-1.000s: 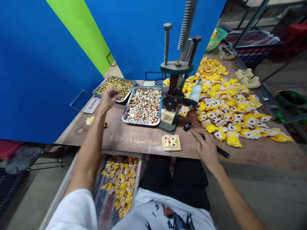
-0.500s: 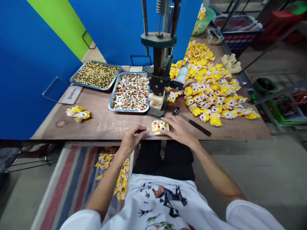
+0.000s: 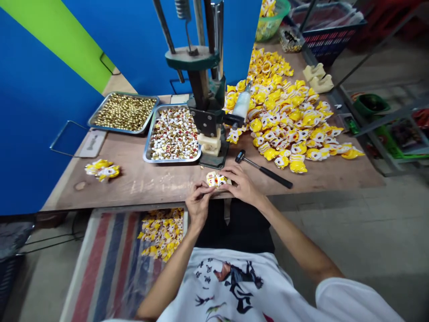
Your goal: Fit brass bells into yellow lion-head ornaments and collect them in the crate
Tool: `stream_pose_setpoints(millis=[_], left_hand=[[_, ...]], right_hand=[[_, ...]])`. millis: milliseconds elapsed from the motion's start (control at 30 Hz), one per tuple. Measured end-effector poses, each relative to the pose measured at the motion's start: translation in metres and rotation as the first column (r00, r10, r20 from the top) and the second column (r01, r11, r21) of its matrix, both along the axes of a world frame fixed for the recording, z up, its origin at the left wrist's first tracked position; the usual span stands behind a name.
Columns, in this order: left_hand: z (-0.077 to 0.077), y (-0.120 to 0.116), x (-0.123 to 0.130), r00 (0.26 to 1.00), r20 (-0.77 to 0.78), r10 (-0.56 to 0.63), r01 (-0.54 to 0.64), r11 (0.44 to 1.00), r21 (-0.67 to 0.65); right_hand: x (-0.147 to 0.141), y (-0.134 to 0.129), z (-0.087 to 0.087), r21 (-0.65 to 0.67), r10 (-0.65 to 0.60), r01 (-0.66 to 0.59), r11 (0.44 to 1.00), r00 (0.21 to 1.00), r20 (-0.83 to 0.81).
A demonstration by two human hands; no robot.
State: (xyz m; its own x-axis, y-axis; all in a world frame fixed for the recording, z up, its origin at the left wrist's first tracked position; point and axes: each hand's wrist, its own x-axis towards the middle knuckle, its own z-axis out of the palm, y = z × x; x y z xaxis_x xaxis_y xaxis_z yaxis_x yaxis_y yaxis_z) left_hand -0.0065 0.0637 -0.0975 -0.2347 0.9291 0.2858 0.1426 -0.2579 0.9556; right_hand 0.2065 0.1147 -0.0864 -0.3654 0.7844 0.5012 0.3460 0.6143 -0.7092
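A yellow and white animal figure [image 3: 216,180] lies on a cream block near the table's front edge, below the press. At its left side my left hand [image 3: 200,201] is closed, thumb and forefinger pinched together; whatever they hold is too small to make out. My right hand [image 3: 241,184] grips the figure from the right. The green press [image 3: 205,114] stands just behind, with another cream block [image 3: 209,142] on its base. To the right of my right hand lies a black-handled hammer [image 3: 264,170].
A tray of gold beads [image 3: 124,112] and a tray of small white and gold parts [image 3: 174,134] stand left of the press. Many yellow figures [image 3: 295,120] are heaped at the right, beside a bottle [image 3: 241,103]. Two figures [image 3: 102,170] lie at the left.
My left hand has moved right, from beside the block up against the figure. My right hand remains at the figure's right side. The whole view has shifted and tilted slightly.
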Motion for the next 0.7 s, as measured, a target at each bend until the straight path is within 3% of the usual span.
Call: stream_pose_setpoints(millis=[133,233,400,500,567,633,700], left_hand=[[0.001,-0.002,-0.009,1.0,0.002,0.022,-0.022,0.999,-0.028],[0.003,0.006,-0.024,0.993,0.103,0.05,-0.047,0.998,-0.032],[-0.002,0.014,-0.025,0.997,0.007,-0.07,0.071,0.995,-0.07],[-0.008,0.008,-0.018,0.997,-0.073,-0.022,0.02,1.0,-0.022],[-0.012,0.0,-0.016,0.99,-0.133,0.051,-0.045,0.998,0.05],[-0.019,-0.01,-0.014,0.966,-0.203,0.158,-0.123,0.977,0.176],[-0.027,-0.02,-0.008,0.936,-0.245,0.253,-0.161,0.926,0.341]], right_hand=[[0.004,-0.001,0.001,-0.032,0.014,-0.014,0.999,1.0,0.011],[0.008,-0.001,0.002,-0.096,0.03,-0.028,0.995,0.999,0.019],[-0.005,0.009,0.0,-0.199,-0.043,0.016,0.98,0.991,-0.128],[-0.003,0.005,-0.004,-0.247,-0.207,0.16,0.956,0.963,-0.174],[0.017,-0.009,-0.011,-0.12,-0.313,0.303,0.945,0.946,-0.079],[0.046,-0.033,-0.021,0.072,-0.497,0.494,0.867,0.867,0.041],[0.075,-0.058,-0.035,0.187,-0.728,0.707,0.682,0.679,0.089]])
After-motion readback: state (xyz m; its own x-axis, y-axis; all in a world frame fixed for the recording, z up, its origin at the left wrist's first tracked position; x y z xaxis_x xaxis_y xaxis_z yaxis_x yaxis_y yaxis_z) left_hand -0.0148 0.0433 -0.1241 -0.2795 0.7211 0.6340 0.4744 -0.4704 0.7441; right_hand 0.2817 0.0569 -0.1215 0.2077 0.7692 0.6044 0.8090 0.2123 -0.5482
